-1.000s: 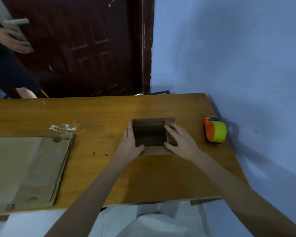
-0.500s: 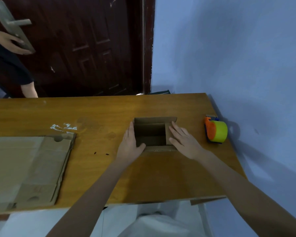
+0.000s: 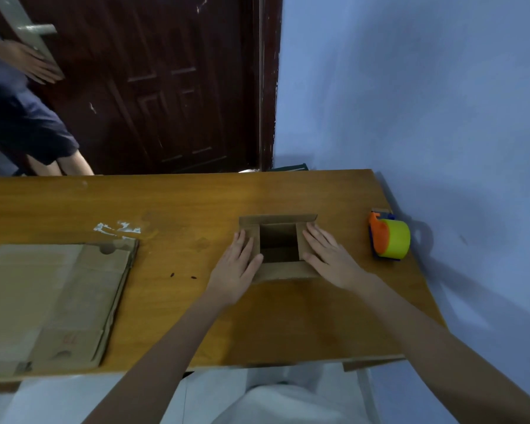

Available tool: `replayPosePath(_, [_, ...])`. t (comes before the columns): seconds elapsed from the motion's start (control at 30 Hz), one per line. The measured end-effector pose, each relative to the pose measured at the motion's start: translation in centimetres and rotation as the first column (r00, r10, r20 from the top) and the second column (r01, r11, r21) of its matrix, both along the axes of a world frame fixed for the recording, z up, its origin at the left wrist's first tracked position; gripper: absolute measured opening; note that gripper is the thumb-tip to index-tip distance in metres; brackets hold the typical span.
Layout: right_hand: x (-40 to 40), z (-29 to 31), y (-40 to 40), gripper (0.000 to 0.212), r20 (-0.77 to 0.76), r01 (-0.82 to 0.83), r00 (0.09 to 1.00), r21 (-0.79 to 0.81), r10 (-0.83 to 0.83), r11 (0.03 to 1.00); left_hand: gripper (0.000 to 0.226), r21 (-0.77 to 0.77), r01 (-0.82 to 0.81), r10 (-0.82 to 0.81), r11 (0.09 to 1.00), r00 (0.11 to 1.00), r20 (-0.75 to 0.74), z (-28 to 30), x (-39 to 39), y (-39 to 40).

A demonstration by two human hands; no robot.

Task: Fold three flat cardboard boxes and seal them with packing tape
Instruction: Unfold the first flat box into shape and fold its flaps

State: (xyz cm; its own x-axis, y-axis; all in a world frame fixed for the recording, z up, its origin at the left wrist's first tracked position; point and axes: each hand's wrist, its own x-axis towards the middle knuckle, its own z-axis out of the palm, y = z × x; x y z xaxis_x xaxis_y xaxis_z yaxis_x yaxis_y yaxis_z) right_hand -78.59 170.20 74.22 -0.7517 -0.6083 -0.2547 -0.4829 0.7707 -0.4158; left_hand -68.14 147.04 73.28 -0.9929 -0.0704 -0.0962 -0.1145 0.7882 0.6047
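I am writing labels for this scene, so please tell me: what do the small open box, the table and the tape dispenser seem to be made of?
The small box looks like brown corrugated cardboard, matte, with creased flaps. The table seems wood or wood-look laminate: orange-brown grain with a soft sheen. The tape dispenser appears smooth orange plastic, holding a yellow-green roll.

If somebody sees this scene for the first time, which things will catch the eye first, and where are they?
In the middle of the wooden table, the left hand and right hand press flat on the side flaps of a small open cardboard box. Near the wall on the right stands a bright orange and yellow-green tape dispenser. A stack of flat cardboard lies at the table's left end.
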Motion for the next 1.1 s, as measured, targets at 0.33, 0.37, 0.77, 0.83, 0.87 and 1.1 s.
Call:
replayPosePath(0.33, [-0.1, 1.0, 2.6, 0.081, 0.13, -0.049, 0.989, -0.153, 0.069, 0.987, 0.094, 0.011, 0.289, -0.284, 0.957, 0.935, 0.213, 1.9, -0.7, -4.4])
replayPosePath(0.37, [-0.2, 0.8, 2.8, 0.08, 0.104, -0.055, 0.992, -0.145, 0.071, 0.988, 0.087, 0.053, 0.252, -0.258, 0.966, 0.945, 0.2, 1.8, -0.9, -4.4])
replayPosePath(0.77, [0.4, -1.1, 1.8, 0.052, 0.028, 0.19, 0.979, -0.46, -0.2, 0.867, 0.047, 0.047, -0.1, 0.106, 0.994, 0.984, -0.142, 0.2, -1.5, -2.3])
replayPosePath(0.83, [0.4, -1.0, 1.7, 0.064, 0.017, 0.21, 0.974, -0.448, -0.227, 0.869, 0.046, 0.041, -0.134, 0.14, 0.99, 0.974, -0.179, 0.0, -1.3, -1.8])
replayPosePath(0.87, [0.4, -0.9, 1.6, 0.07, 0.003, 0.221, 0.969, -0.443, -0.246, 0.869, 0.047, 0.034, -0.16, 0.163, 0.987, 0.968, -0.192, -0.1, -1.3, -1.6])
replayPosePath(1.1, [0.0, -0.1, 1.3, 0.097, -0.141, 0.106, 0.976, -0.357, -0.166, 0.928, 0.087, -0.025, -0.197, 0.189, 0.98, 0.962, -0.195, 0.4, -1.7, -1.2])
